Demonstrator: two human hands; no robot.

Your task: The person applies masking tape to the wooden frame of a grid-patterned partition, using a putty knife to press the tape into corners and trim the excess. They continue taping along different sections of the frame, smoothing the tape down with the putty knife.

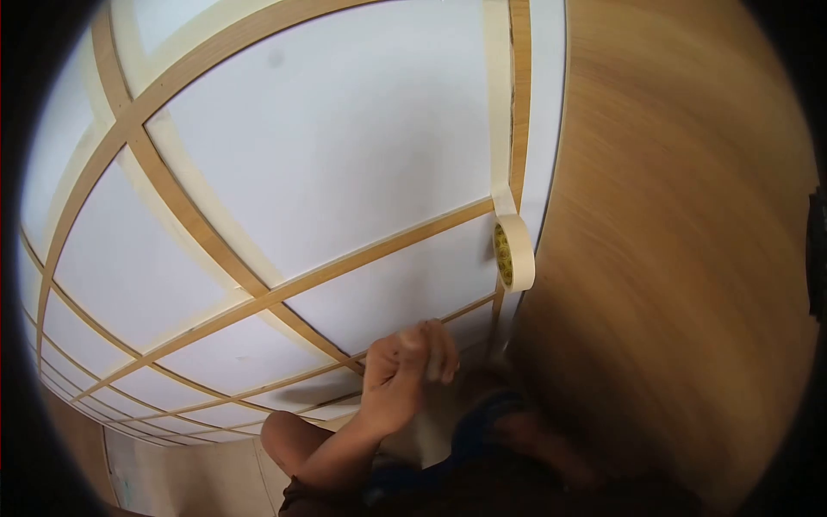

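Observation:
My left hand [407, 366] is raised in front of the lower part of a white panel with a wooden lattice [388, 246]. Its fingers are curled in with the thumb against them, and whatever they hold, if anything, is hidden. To the upper right of the hand, apart from it, a roll of masking tape [520, 250] hangs by its own strip at the panel's right side. That strip [505, 202] is stuck near a crossing of the wooden bars. I cannot see my right hand; the area at the lower right is dark and blurred.
Pale masking tape [500, 103] runs along several lattice bars. A brown wood-grain surface [672, 215] stands close on the right. Below, a bent knee [282, 438] is near the panel, over the light floor [215, 478].

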